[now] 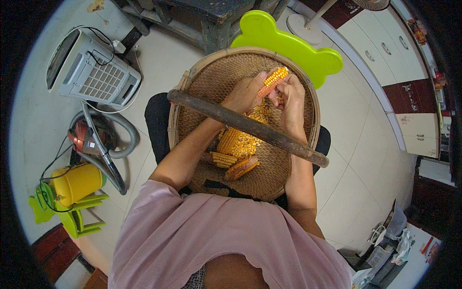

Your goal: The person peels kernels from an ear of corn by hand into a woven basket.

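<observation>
A partly shelled corn cob [276, 76], with yellow kernels on one side and bare reddish cob on the other, is gripped in my left hand [249, 92]. My right hand [291, 92] touches its right side, fingers curled, with some loose kernels at the fingertips. Both hands are over a round woven basket [202, 85] on my lap. Loose corn kernels [258, 117] lie heaped in it beside several cobs [242, 168], some partly shelled. The basket's wooden pole handle [245, 126] crosses above my left forearm and the kernels.
A green plastic chair back [288, 41] stands just beyond the basket, near a dark wooden table [216, 11]. On the left are an air cooler [103, 76], a vacuum cleaner [90, 137] and a yellow container [79, 182]. White cabinets [386, 47] line the right.
</observation>
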A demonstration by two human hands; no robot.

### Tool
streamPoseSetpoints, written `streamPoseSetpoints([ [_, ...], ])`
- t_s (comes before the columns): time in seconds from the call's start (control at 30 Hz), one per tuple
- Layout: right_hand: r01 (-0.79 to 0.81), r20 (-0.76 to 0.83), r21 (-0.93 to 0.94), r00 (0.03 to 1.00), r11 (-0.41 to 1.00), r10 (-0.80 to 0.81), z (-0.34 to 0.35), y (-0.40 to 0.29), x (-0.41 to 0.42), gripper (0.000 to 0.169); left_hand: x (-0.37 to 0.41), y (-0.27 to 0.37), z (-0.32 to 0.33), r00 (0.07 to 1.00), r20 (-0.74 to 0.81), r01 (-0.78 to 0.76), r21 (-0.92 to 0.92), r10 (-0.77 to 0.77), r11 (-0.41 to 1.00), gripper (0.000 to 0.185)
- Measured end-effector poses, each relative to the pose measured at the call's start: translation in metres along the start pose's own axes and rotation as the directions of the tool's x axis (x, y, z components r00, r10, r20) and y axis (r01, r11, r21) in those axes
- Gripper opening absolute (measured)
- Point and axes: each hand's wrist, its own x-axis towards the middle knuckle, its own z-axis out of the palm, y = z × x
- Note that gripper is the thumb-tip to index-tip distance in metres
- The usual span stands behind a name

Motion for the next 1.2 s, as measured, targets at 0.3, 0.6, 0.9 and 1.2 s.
streamPoseSetpoints([
  [0.3,-0.002,-0.014,-0.03,1.0,1.0,0.002,0.001,-0.002,-0.001,0.019,-0.001,0.005,-0.001,0.995,-0.005,0.102,-0.105,-0.103,0.989,0.053],
  [0.6,-0.055,0.016,-0.015,0.998,0.998,0.055,-0.007,0.003,0.002,0.022,-0.001,0.008,-0.005,0.996,0.048,-0.078,0.181,0.07,0.98,0.025],
  [0.9,0.04,-0.013,0.061,0.999,0.997,-0.039,0.001,-0.001,0.0,0.016,-0.004,0.017,-0.002,1.0,-0.01,-0.029,0.077,0.03,0.997,0.054],
  [1.2,-0.029,0.01,0.063,1.0,0.998,0.029,-0.004,0.0,0.001,0.018,-0.004,0.021,-0.001,1.0,-0.026,0.01,0.07,-0.008,0.998,0.053],
])
